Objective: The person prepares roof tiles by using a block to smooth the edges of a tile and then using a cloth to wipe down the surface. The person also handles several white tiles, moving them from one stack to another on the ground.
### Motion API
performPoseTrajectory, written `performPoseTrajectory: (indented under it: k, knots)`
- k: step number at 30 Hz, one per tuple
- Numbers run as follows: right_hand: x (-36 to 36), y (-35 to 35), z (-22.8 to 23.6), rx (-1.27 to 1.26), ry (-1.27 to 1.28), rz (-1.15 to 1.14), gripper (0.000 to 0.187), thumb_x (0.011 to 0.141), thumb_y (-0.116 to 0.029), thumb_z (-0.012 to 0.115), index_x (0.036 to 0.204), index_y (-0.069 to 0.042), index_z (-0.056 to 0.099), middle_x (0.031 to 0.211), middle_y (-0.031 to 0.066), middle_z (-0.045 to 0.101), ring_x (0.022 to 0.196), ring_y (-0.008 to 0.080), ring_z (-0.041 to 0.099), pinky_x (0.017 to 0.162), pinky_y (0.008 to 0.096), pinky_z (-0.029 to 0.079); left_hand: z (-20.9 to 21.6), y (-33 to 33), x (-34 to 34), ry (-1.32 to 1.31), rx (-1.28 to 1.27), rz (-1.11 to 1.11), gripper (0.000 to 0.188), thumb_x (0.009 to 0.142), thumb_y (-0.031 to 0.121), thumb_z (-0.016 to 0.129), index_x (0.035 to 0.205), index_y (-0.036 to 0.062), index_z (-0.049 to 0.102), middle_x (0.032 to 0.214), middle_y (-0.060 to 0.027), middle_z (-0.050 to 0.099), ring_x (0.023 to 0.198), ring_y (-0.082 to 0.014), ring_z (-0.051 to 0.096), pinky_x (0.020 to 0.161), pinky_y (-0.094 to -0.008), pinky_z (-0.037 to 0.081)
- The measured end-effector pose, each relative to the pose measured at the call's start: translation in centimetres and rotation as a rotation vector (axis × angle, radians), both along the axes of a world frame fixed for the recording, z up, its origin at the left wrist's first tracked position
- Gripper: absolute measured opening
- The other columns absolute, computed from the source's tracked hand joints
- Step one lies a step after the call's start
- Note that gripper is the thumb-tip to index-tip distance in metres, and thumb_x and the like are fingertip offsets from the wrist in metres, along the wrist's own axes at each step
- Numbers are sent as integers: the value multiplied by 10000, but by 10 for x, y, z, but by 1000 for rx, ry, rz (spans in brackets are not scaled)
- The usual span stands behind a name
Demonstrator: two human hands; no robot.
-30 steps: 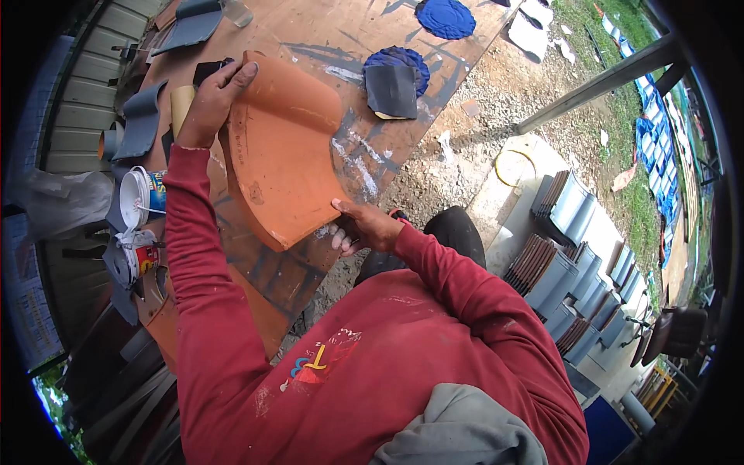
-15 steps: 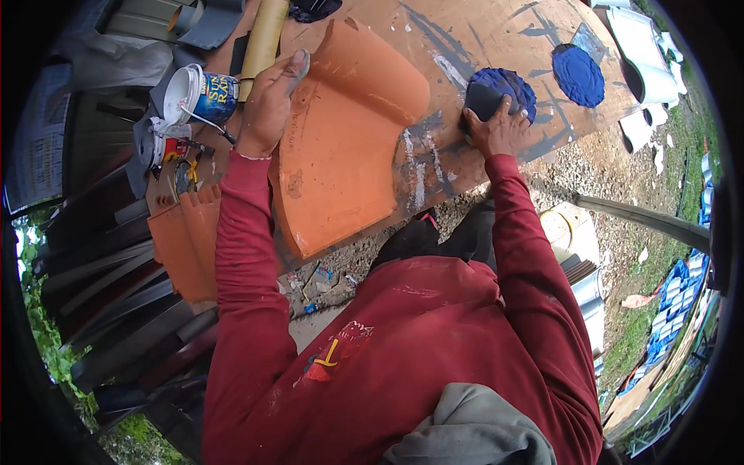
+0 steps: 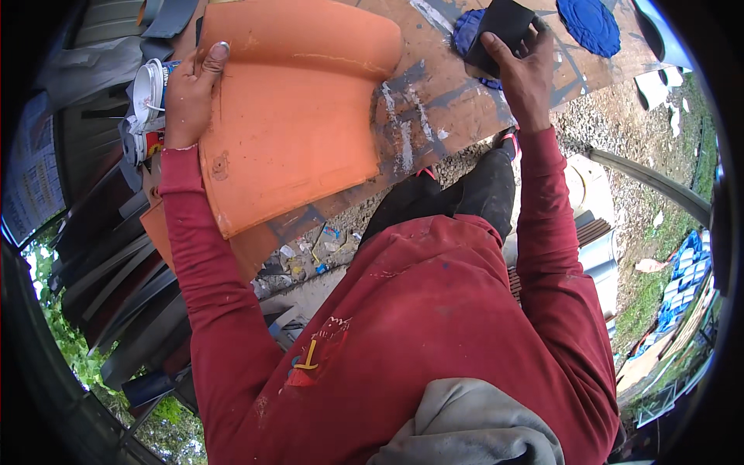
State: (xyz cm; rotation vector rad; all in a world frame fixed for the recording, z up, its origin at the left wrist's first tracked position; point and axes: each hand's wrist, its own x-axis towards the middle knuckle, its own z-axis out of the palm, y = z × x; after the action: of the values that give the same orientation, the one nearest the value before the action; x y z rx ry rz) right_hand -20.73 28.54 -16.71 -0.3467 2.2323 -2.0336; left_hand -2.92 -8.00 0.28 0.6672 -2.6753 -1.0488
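A curved orange clay roof tile lies across the wooden table in front of me. My left hand grips its left edge, thumb on the upper side and the other fingers partly hidden. In my right hand is a thin black square pad, pinched between thumb and fingers and tilted up. It hangs over a dark blue patch of paste, which it partly covers. Another round blue patch sits farther right on the table.
White paint tubs stand left of my left hand. Part of another orange tile shows beside my left forearm. Dark stacked roofing pieces fill the left side. Beyond the table edge lies gravel, with a curved pole.
My right hand has raised the black pad off the blue patch and tipped it up. The left hand still grips the tile, and the whole view has shifted.
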Motion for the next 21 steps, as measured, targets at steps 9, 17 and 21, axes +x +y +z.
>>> performPoseTrajectory:
  k: [9, 17, 21]
  knots:
    - [87, -27, -2, -1370, -886, 846, 631, 1040, -511, 460, 1542, -130, 432, 1591, 320, 339, 1421, 491, 433, 1132, 641, 403, -44, -67, 54, -12, 88, 67, 521, 1011, 510, 646, 1122, 2, 668, 768, 88, 516, 642, -22, 414, 557, -213, 322]
    - [57, 26, 46, -49, -421, 339, 933, 841, -356, 852, 1517, 45, 350, 1307, 246, 602, 1160, 310, 653, 991, 393, 547, -136, -75, 138, 27, 197, 384, 635, 935, 543, 734, 1262, 0, 690, 1127, -55, 720, 1027, -154, 645, 899, -329, 511]
    - [62, 32, 37, 281, -117, 285, 983, 777, -373, 906, 1474, 85, 386, 1303, 245, 594, 1167, 309, 642, 969, 386, 539, -168, -70, 154, 138, 277, 450, 609, 933, 531, 740, 1223, -3, 710, 1136, -63, 724, 1030, -145, 648, 896, -315, 510]
